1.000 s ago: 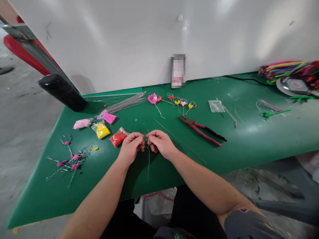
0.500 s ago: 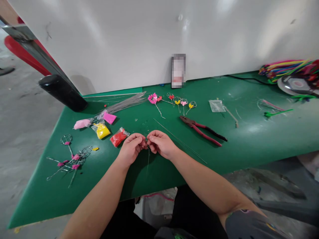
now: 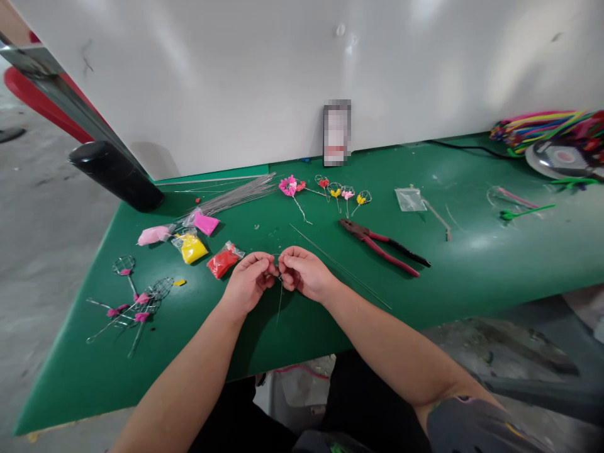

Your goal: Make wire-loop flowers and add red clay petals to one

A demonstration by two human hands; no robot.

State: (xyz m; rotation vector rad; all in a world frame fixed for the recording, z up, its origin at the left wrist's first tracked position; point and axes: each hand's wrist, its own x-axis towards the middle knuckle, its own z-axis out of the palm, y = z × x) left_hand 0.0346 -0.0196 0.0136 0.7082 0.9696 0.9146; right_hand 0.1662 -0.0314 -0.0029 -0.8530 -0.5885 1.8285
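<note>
Green workbench, thin wire tip hidden by fingers

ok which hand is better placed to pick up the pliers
Right, probably: the right hand is closer to the pliers, which lie on its side of the bench. The left hand is farther away, though both hands are pinching the thin wire.
</note>
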